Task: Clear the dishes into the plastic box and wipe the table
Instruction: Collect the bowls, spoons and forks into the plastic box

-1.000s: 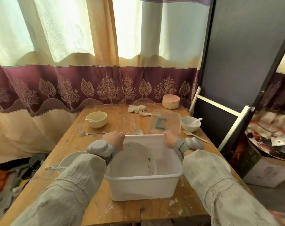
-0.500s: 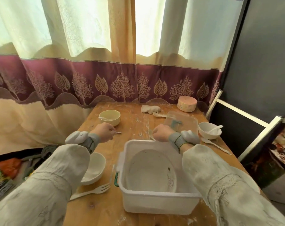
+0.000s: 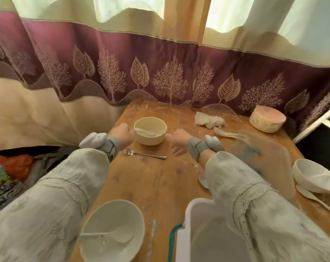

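On the worn wooden table (image 3: 156,182), a cream-yellow round bowl (image 3: 150,130) stands toward the far left part of the top, with a white plastic spoon (image 3: 146,131) lying inside it. The left hand (image 3: 122,136) is at the bowl's left side, fingers curled against its wall and rim; whether it truly grips the bowl cannot be told. The right hand (image 3: 178,141) is just at the bowl's right side, fingers loosely curled, and whether it touches the bowl cannot be told. Both wrists wear grey straps under pale sleeves. Just nearer than the bowl lies a metal fork (image 3: 144,154), flat on the wood. At the near edge, the white plastic box (image 3: 187,241) with a green latch sits right of centre, partly covered by the right sleeve. Left of it stands a wide white bowl (image 3: 113,230) holding a white spoon. Along the right edge sit a clear plastic lid (image 3: 270,159), a small white bowl (image 3: 315,178) with a spoon in it, and another white spoon (image 3: 317,199) lying beside it. At the far edge lie a crumpled white cloth (image 3: 208,120), a pale spoon (image 3: 226,133) and a pink-topped round tin (image 3: 267,119) near the far right corner. A maroon and cream curtain (image 3: 160,72) hangs behind.
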`<action>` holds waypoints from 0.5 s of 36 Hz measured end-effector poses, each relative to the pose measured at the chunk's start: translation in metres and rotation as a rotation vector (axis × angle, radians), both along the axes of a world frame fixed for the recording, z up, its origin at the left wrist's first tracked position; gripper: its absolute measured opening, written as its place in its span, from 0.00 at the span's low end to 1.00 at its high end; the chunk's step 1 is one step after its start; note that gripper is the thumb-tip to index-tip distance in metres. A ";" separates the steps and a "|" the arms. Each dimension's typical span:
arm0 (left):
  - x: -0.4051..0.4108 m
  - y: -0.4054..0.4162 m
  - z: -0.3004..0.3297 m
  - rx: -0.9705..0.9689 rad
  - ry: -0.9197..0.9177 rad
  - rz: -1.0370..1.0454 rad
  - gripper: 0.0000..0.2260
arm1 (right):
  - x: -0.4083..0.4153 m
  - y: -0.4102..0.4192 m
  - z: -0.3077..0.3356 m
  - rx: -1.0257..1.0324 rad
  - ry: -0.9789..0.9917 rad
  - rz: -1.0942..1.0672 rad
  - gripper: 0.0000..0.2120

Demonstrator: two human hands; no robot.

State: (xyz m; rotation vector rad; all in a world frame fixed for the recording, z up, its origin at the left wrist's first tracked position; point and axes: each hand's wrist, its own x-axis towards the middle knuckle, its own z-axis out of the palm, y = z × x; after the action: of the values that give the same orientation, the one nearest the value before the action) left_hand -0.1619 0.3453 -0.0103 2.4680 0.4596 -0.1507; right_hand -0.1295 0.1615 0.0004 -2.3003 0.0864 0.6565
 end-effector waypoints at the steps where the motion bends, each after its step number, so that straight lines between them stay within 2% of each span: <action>1: 0.010 0.000 -0.006 -0.017 0.004 0.030 0.20 | 0.007 0.007 -0.006 0.061 0.037 -0.031 0.25; 4: 0.026 -0.009 -0.014 -0.072 0.007 0.116 0.26 | 0.023 0.022 -0.019 0.159 0.096 -0.098 0.28; 7: 0.037 -0.020 -0.021 -0.042 -0.026 0.159 0.25 | 0.033 0.030 -0.028 0.192 0.140 -0.145 0.27; 11: 0.047 -0.016 -0.029 -0.070 -0.073 0.207 0.18 | 0.041 0.032 -0.035 0.263 0.197 -0.200 0.23; 15: 0.049 -0.007 -0.028 -0.136 -0.127 0.221 0.12 | 0.040 0.034 -0.033 0.360 0.233 -0.246 0.09; 18: 0.048 -0.002 -0.025 -0.173 -0.188 0.179 0.07 | 0.038 0.036 -0.030 0.412 0.226 -0.279 0.14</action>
State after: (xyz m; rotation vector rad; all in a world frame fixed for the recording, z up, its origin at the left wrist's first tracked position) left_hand -0.1138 0.3431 -0.0350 2.2341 0.5579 0.1096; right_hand -0.0910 0.1973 -0.0300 -1.7734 0.3393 0.7107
